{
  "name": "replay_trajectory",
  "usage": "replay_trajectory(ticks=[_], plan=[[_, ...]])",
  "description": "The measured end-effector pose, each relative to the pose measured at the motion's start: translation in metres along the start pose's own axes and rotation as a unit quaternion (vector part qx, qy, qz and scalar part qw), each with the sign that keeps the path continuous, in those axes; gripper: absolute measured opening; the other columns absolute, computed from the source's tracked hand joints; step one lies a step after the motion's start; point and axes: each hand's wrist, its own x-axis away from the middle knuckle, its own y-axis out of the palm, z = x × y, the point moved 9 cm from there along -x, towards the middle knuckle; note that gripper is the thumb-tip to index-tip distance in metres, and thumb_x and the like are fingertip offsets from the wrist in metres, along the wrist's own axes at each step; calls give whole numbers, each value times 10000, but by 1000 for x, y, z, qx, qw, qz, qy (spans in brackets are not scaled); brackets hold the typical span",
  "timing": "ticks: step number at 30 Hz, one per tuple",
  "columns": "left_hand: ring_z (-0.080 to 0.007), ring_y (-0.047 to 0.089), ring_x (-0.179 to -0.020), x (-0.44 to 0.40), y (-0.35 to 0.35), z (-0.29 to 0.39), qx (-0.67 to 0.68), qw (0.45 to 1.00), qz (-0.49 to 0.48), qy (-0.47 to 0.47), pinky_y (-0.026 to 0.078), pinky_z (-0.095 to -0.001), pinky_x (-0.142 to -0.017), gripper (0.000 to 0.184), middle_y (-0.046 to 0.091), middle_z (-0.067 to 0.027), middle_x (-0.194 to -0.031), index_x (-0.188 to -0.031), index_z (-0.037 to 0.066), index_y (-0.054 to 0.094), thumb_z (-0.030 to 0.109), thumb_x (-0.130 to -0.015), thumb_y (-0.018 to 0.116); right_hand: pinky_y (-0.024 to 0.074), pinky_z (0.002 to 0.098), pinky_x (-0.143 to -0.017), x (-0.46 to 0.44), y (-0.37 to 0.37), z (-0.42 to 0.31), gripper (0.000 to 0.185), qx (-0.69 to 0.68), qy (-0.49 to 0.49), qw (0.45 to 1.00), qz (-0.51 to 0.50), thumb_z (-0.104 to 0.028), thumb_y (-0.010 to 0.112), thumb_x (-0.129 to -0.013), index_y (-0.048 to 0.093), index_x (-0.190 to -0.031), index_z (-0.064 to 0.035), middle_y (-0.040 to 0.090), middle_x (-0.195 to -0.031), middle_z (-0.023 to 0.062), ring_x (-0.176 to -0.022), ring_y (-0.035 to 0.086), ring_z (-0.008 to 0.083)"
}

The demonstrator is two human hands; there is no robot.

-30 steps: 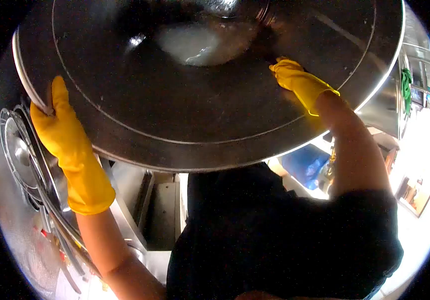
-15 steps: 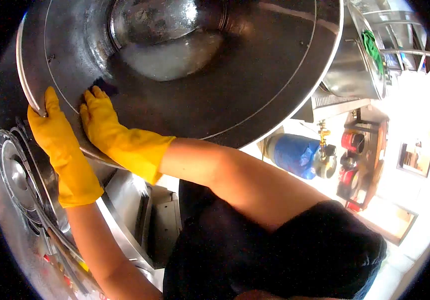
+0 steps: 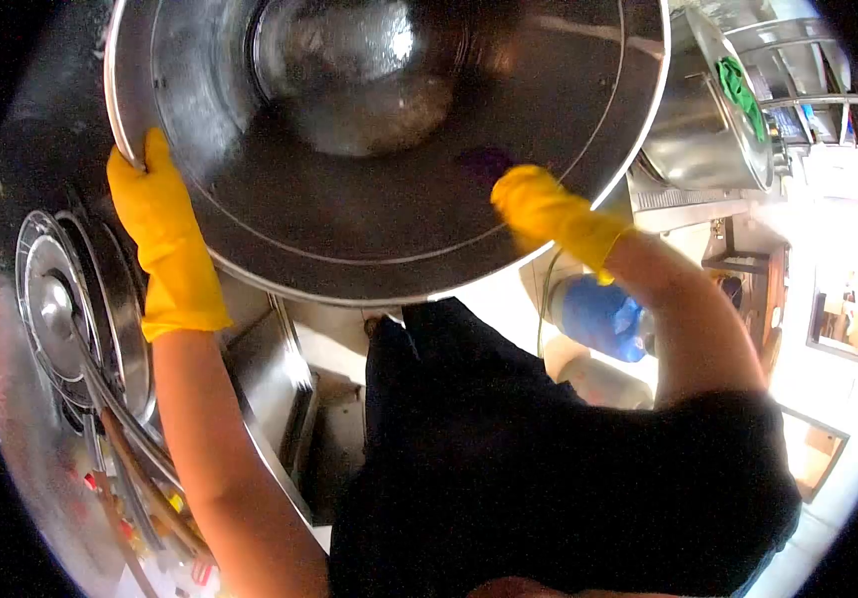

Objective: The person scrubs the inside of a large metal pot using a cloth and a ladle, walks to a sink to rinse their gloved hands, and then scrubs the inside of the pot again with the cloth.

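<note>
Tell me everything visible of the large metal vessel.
The large metal vessel is round, its open mouth facing the camera, its top cut off. It has a bright rim, a dark-looking inner wall with a thin pale line round it, and a shiny deeper part. The gloved left hand grips the rim; the gloved right hand, blurred, is over the inner wall, contact unclear.

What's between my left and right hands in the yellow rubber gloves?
In the head view, the dark inside of the large round metal vessel, plus a blurred purple item beside the right yellow-gloved hand.
</note>
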Motion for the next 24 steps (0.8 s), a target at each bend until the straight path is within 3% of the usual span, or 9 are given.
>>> replay_trajectory(ticks=[2,4,5,7,9,12,17,21,24], plan=[[-262,639,-780,1,-2,4,8,1000,16,7,478,-337,-716,317,662,-149,-873,-1038,1,615,268,-873,657,519,409,-677,-20,-7,-60,128,-37,-5,997,-72,-206,585,-709,678,-753,-130,671,-792,77,-790,645,287],[-291,647,-823,2,-2,7,42,999,11,12,485,-351,-736,319,664,-160,-901,-1054,4,614,264,-874,653,526,415,-688,-44,-52,-147,132,-127,-136,970,158,-166,565,-759,678,-751,-98,655,-868,85,-831,632,295],[-296,648,-837,3,-2,5,37,999,14,9,486,-353,-743,325,664,-163,-916,-1062,3,611,266,-874,653,518,439,-715,-53,-93,-158,142,-284,1,948,145,-178,566,-782,663,-815,-79,651,-945,119,-848,625,313],[-305,648,-865,3,-1,0,24,999,20,5,488,-356,-758,339,663,-170,-946,-1077,2,606,268,-873,653,413,454,-971,-87,-122,-195,366,-407,37,886,220,-280,534,-885,608,-1151,-39,630,-1104,205,-1045,566,405],[-315,644,-891,1,2,-2,51,999,-1,-5,487,-361,-778,346,662,-173,-977,-1092,-2,598,263,-876,648,482,500,-807,-111,-158,-210,268,-467,132,800,352,-230,560,-866,653,-1042,-50,636,-1050,219,-915,595,443],[-317,643,-892,4,-1,4,50,999,6,-10,485,-363,-785,342,663,-169,-975,-1092,-4,596,258,-878,645,445,491,-920,-136,-172,-218,414,-525,122,787,300,-282,508,-911,554,-1254,-55,593,-1198,222,-1067,553,453],[-311,642,-894,3,-2,10,65,997,-21,-24,484,-360,-791,339,662,-169,-982,-1094,-21,588,240,-885,642,325,438,-1073,-75,-96,-166,642,-468,84,880,21,-443,449,-917,346,-1425,-64,501,-1335,215,-1250,443,389],[-271,634,-893,4,-1,9,64,997,-17,-32,478,-342,-799,331,656,-158,-990,-1104,-25,579,219,-891,647,481,421,-887,-53,-37,-54,405,-357,187,908,114,-333,648,-786,655,-1128,-116,661,-1066,162,-1015,614,333],[-234,613,-942,4,0,10,68,995,-40,-67,466,-326,-831,331,643,-146,-1029,-1126,-27,561,198,-898,646,518,423,-770,-100,30,5,201,-233,219,946,-54,-241,649,-793,691,-955,-130,690,-954,116,-908,649,337]])
